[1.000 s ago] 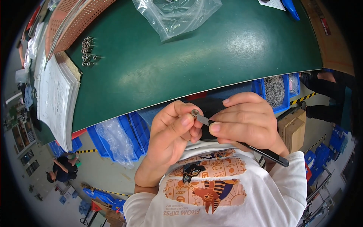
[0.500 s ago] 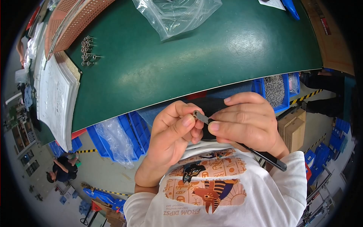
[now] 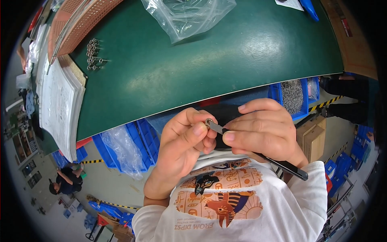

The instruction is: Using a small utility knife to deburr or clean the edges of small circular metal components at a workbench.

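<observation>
Hands (image 3: 225,137) unmoved; green table (image 3: 225,60) beyond; plastic bag (image 3: 187,14).

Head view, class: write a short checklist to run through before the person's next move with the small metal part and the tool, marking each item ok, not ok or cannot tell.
1. Small metal part pinched in left hand grip: ok.
2. Black-handled tool held in right hand: ok.
3. Tool's flat metal tip touching the part: ok.
4. Tip seated squarely in the part: cannot tell, too small.
5. Work held over the green table: not ok, it is in front of the edge, above the lap.
6. Row of metal fittings near the hands: not ok, at the far left of the table.
</observation>
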Available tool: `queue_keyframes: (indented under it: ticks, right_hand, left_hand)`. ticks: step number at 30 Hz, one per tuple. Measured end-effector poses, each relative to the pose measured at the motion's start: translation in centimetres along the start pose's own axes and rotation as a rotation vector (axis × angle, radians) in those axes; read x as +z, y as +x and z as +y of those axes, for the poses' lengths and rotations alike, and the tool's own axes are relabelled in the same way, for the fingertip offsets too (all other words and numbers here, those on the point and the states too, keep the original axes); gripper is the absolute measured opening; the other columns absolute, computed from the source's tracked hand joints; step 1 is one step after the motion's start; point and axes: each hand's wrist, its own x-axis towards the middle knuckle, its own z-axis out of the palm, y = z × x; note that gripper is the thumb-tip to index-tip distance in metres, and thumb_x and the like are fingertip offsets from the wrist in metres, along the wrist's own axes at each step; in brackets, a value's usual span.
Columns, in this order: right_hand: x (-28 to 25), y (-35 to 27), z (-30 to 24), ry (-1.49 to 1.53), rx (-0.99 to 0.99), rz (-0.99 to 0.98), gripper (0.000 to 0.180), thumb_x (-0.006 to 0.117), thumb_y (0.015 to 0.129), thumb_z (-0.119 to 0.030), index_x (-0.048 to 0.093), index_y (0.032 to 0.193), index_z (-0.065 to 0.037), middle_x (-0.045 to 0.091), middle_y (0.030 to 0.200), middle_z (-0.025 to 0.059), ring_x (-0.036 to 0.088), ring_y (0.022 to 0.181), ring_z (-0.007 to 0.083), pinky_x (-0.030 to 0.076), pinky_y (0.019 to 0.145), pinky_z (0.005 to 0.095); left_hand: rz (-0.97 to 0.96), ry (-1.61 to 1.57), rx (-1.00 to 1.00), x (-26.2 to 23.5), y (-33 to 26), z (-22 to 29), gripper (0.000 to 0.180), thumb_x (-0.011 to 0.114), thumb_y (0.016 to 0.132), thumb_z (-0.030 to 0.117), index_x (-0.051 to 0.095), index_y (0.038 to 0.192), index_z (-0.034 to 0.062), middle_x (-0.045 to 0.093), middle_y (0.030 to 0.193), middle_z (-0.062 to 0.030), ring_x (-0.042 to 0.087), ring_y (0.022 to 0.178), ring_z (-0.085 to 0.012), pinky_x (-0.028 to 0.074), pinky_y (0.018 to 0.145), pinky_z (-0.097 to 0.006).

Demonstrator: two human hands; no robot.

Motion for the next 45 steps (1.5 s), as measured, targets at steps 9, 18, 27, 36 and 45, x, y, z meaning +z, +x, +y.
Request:
queue_keyframes:
  ticks: [9, 18, 27, 36, 45]
  right_hand:
    - [0.24, 0.07, -0.21, -0.143, -0.046, 0.000, 0.019, 0.065, 0.069, -0.016, 0.064, 0.084, -0.004, 0.065, 0.072, 0.0045, 0.061, 0.063, 0.0127, 0.048, 0.067, 0.0277]
    - [-0.02, 0.01, -0.10, -0.035, -0.012, 0.024, 0.017, 0.065, 0.073, -0.016, 0.064, 0.086, -0.004, 0.065, 0.071, 0.0047, 0.061, 0.063, 0.0134, 0.048, 0.067, 0.0276]
    - [0.30, -0.04, 0.04, -0.070, -0.045, 0.018, 0.018, 0.066, 0.071, -0.016, 0.064, 0.085, -0.004, 0.064, 0.071, 0.0047, 0.061, 0.062, 0.0132, 0.048, 0.067, 0.0273]
    - [0.43, -0.19, 0.04, -0.153, -0.056, 0.031, 0.019, 0.066, 0.071, -0.016, 0.064, 0.085, -0.004, 0.064, 0.070, 0.0051, 0.061, 0.062, 0.0134, 0.049, 0.067, 0.0275]
    - [0.02, -0.09, 0.08, 0.005, -0.005, 0.008, 0.019, 0.067, 0.071, -0.016, 0.063, 0.085, -0.004, 0.064, 0.070, 0.0047, 0.061, 0.062, 0.0133, 0.048, 0.066, 0.0275]
  left_hand:
    - [0.021, 0.035, 0.008, -0.16, -0.13, -0.14, 0.015, 0.052, 0.088, 0.010, 0.054, 0.101, 0.0021, 0.057, 0.090, -0.0094, 0.053, 0.071, -0.0108, 0.043, 0.060, -0.023]
    - [0.052, 0.061, 0.026, -0.01, -0.08, -0.10, 0.014, 0.053, 0.088, 0.011, 0.054, 0.100, 0.0024, 0.058, 0.088, -0.0083, 0.053, 0.071, -0.0106, 0.042, 0.060, -0.024]
    - [0.046, 0.063, 0.034, 0.21, -0.11, -0.16, 0.015, 0.052, 0.089, 0.011, 0.054, 0.101, 0.0028, 0.058, 0.089, -0.0082, 0.053, 0.071, -0.0106, 0.043, 0.060, -0.024]
    - [0.018, 0.032, 0.043, 0.34, -0.22, -0.41, 0.014, 0.052, 0.088, 0.011, 0.054, 0.100, 0.0025, 0.058, 0.089, -0.0084, 0.053, 0.070, -0.0105, 0.043, 0.060, -0.024]
    - [0.045, 0.096, 0.042, 0.26, -0.08, -0.30, 0.015, 0.053, 0.088, 0.012, 0.053, 0.099, 0.0021, 0.058, 0.090, -0.0088, 0.053, 0.071, -0.0104, 0.043, 0.060, -0.023]
